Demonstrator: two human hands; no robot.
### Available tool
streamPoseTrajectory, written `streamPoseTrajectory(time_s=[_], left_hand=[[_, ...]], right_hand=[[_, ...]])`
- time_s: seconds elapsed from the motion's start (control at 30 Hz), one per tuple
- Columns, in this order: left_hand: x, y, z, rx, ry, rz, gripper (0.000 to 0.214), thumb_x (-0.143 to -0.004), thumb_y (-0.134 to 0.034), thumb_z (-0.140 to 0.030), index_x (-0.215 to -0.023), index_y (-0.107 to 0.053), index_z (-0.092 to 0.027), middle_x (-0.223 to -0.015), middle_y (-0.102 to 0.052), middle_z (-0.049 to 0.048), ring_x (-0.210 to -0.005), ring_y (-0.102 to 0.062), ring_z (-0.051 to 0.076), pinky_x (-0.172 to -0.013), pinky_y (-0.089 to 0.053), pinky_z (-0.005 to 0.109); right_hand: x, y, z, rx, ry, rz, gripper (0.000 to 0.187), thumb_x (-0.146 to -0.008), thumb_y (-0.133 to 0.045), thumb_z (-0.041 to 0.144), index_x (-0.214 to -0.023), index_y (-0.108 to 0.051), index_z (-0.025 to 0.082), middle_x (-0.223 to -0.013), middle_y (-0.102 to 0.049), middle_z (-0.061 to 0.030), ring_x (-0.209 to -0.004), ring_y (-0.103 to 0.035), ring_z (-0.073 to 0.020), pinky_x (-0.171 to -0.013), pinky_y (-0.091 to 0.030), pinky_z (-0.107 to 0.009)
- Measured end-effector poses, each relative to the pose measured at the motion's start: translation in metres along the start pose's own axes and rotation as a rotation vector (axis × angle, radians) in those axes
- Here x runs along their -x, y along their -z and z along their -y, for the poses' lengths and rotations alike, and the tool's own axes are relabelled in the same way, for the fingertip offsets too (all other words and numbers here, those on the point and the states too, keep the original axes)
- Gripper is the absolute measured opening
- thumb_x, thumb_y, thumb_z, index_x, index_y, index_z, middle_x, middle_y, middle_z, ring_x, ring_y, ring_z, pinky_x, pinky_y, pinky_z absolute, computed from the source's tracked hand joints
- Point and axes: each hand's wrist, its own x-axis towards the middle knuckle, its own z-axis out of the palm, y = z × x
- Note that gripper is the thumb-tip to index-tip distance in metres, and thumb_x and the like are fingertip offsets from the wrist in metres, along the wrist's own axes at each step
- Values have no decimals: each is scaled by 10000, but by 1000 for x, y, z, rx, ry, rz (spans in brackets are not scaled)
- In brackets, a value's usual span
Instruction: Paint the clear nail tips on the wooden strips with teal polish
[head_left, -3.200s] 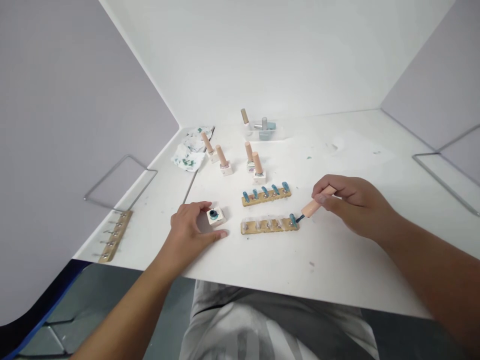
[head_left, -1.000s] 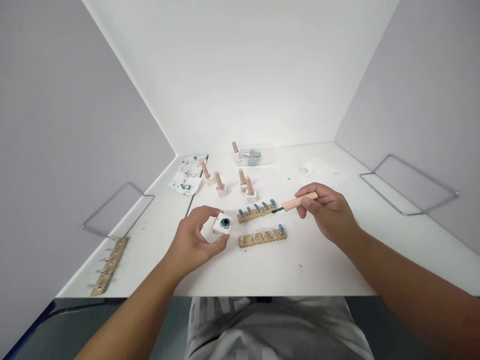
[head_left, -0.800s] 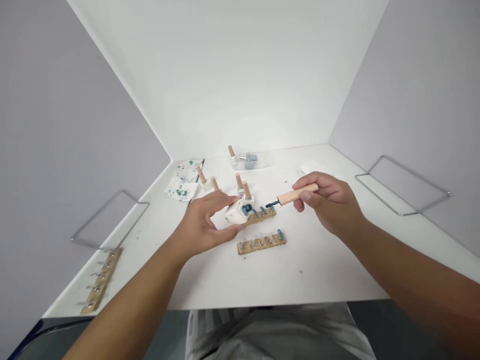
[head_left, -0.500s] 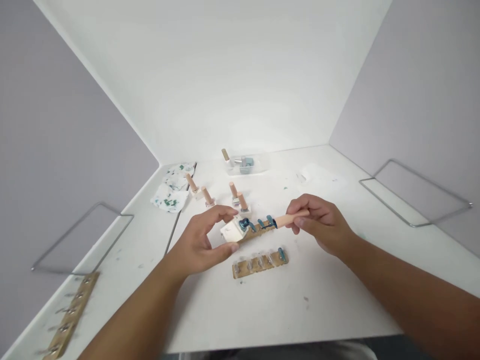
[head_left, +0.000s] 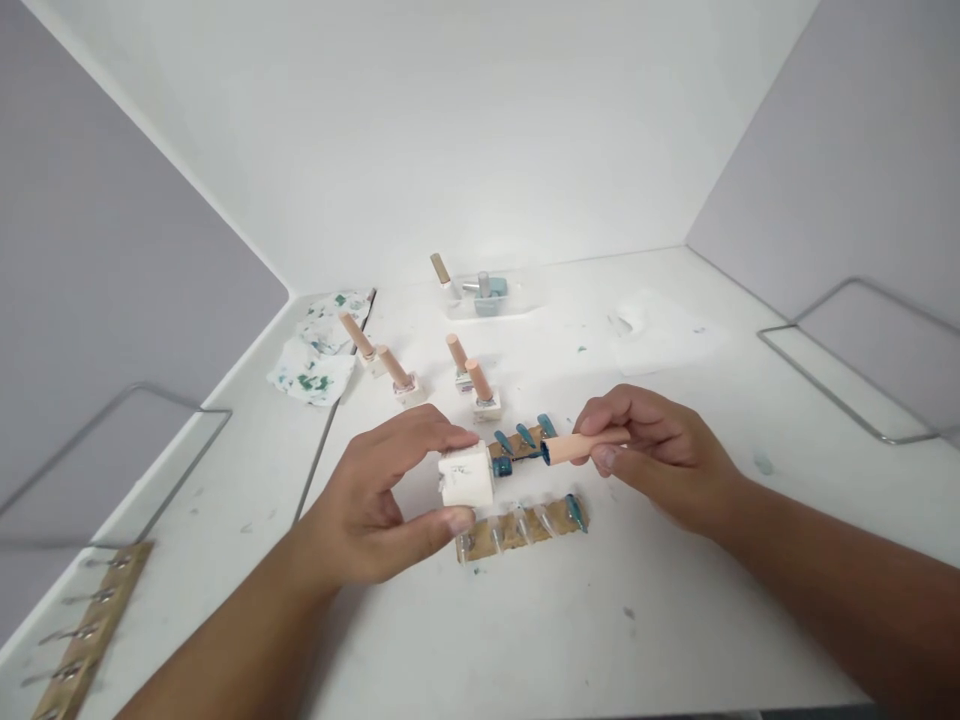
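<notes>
My left hand (head_left: 405,500) grips a white nail polish bottle (head_left: 466,476), tipped on its side with its blue-stained neck facing right. Between the thumb and fingers of my right hand (head_left: 645,445) is a peach brush cap (head_left: 581,445). Its dark blue brush points left, the tip close to or at the bottle's mouth. Behind them lies a wooden strip with blue-painted nail tips (head_left: 525,436). In front is another wooden strip (head_left: 517,540) bearing several clear nail tips and one blue nail tip (head_left: 576,512) at its right end.
Several peach-capped polish bottles (head_left: 480,385) stand beyond my left hand. A clear tray (head_left: 517,305) with bottles sits at the back. Stained wipes (head_left: 311,375) lie at left, near a wire frame (head_left: 187,480); another wire frame (head_left: 832,400) is at right. A wooden strip (head_left: 105,620) lies front left.
The bottle has turned so its neck points right, and the brush has come closer to its mouth. The camera view has shifted slightly.
</notes>
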Motion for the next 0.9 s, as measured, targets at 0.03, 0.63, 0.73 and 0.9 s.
streamPoseTrajectory(time_s=[0.03,0.63,0.73,0.9], left_hand=[[0,0,0,-3,1,-2,452,-754,-621,-180,-1190,-535,-262,-853,-610,47,-744,-537,184,-662,-445,339],[-1,-7,2,63,-85,-8,464,-718,-637,-121,-1169,-530,-156,-846,-565,64,-751,-499,179,-643,-406,329],[-3,-10,-1,53,-102,-2,466,-701,-654,-109,-1147,-527,-147,-858,-565,67,-760,-495,179,-648,-411,330],[-3,-13,-6,44,-136,-23,443,-707,-656,-110,-1130,-525,-137,-824,-561,62,-748,-491,181,-627,-407,325]], right_hand=[[0,0,1,9,-3,1,41,-813,-558,252,-852,-563,242,-766,-626,-6,-661,-564,-121,-566,-434,-239],[2,-6,-1,69,183,77,65,-844,-518,200,-901,-537,225,-758,-621,-9,-682,-570,-114,-574,-458,-225],[2,-6,0,158,339,118,120,-835,-519,161,-939,-510,220,-762,-626,-4,-656,-583,-105,-577,-457,-225],[-1,-3,1,391,489,142,158,-819,-558,179,-964,-501,206,-766,-659,-1,-620,-596,-96,-553,-439,-214]])
